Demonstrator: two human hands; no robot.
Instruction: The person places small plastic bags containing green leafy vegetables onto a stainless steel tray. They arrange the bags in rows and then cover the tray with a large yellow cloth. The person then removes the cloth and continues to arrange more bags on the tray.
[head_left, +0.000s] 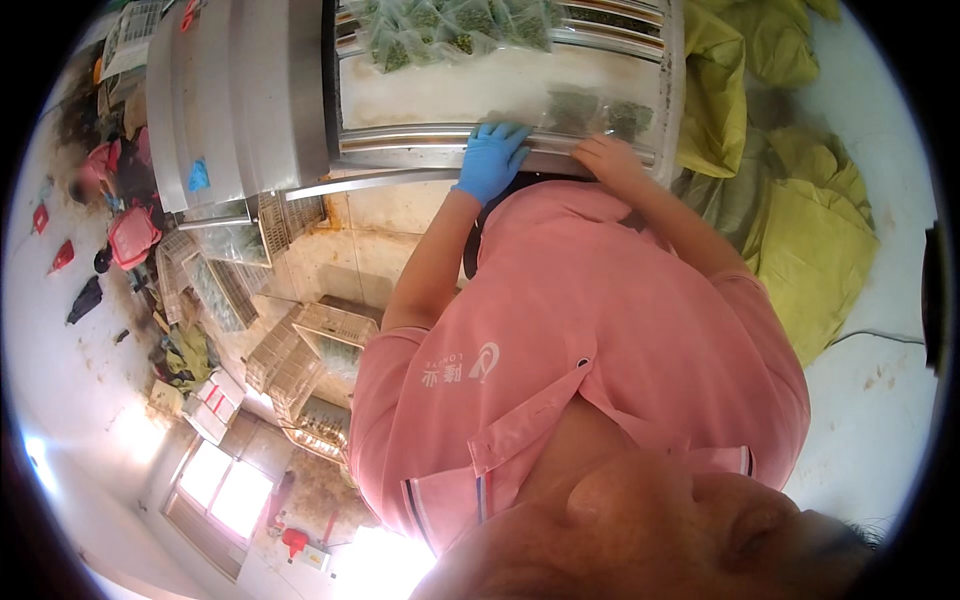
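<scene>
My left hand (491, 161), in a blue glove, lies over the near metal sealing bar (405, 139) of what looks like a vacuum packing machine. Its fingers point forward over the bar, the thumb stands apart, and nothing shows in it. My bare right hand (611, 159) rests farther right on the same bar, fingertips by the edge of a clear plastic bag (630, 118) with green contents. Whether it pinches the bag is unclear. Beside that lies a second, blurred bag (571, 111). Several clear bags of green pieces (457, 34) lie across the far bar on the white bed (450, 90).
A stainless steel lid or panel (232, 97) adjoins the bed at left, with a blue glove-like scrap (199, 175) on it. Plastic crates (281, 352) stand on the floor at left. Yellow-green sacks (810, 255) crowd the right. A person in pink (105, 161) is far left.
</scene>
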